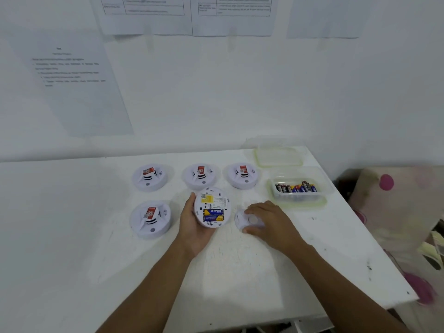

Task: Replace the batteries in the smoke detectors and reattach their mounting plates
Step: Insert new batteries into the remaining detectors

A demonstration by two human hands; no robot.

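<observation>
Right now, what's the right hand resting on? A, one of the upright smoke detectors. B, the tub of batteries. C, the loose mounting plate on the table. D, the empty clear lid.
C: the right hand covers the loose mounting plate lying on the table, beside the open detector held in the left hand.

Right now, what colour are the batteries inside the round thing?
Blue and yellow batteries, seen in the head view.

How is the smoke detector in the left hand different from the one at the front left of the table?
The held detector is tilted up in the left hand, back side showing, with batteries and a yellow label exposed. The front left detector rests flat on the table, face up, with a red sticker on top, untouched. Both are round and white.
</observation>
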